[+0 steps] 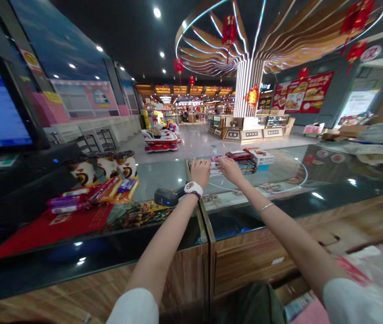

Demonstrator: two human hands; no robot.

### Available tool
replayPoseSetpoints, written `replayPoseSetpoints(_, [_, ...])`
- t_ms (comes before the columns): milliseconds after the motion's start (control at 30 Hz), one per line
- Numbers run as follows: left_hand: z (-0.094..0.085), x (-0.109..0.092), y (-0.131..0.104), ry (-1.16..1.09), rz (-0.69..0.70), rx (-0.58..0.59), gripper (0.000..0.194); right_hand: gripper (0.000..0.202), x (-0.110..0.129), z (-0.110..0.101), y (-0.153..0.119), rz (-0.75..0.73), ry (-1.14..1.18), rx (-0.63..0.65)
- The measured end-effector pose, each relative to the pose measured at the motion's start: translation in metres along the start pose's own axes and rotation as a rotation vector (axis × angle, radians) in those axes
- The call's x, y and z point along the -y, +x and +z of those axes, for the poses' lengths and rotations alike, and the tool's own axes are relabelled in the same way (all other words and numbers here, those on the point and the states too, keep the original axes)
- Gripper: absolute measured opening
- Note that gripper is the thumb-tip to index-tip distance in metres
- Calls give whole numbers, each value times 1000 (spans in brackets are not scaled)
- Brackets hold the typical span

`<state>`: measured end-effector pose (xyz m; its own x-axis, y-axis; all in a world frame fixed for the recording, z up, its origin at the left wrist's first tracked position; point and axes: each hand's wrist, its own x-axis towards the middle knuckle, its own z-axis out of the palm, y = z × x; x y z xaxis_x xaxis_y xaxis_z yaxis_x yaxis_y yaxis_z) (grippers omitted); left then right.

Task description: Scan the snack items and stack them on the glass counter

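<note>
Glossy glass gleams along the countertop, wood grain crosses the drawer front, shiny wrapping glints on the stacked packs, smooth plastic on the scanner, bright metal on the bracelet!

You're at a shop counter inside a shopping mall: a monitor and packaged snacks sit at your ten o'clock, a kiddie ride toward eleven, a display kiosk at one, burger posters at two.

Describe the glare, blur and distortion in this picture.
Head view: white glare spots the dark glass countertop; head view: the blue-screened black monitor looks blurred and slanted; head view: lettering on the small pink package at the bare right hand is unreadable.
</note>
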<state>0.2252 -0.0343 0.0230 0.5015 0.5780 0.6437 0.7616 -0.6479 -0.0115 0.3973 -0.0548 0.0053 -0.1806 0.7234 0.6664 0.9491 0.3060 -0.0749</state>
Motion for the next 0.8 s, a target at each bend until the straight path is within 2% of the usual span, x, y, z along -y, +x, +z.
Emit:
replayPoseSetpoints(133, [22, -2, 11, 84, -42, 88, 29, 33, -5, 16, 6, 76, -56, 47])
replayPoseSetpoints(267, [38, 1, 17, 97, -58, 127, 31, 37, -10, 27, 9, 89, -46, 82])
replayPoseSetpoints(467, [52, 8, 20, 81, -83, 209, 29, 33, -29, 42, 4, 129, 113, 196])
replayPoseSetpoints(567, [58, 11, 22, 65, -99, 236, 29, 41, -35, 48, -1, 140, 182, 250])
replayPoseSetpoints(667, [63, 13, 24, 46, -104, 270, 28, 48, -39, 52, -5, 143, 199, 269])
replayPoseSetpoints(800, [69, 14, 23, 26, -102, 294, 21, 48, -40, 54, -7, 174, 165, 334])
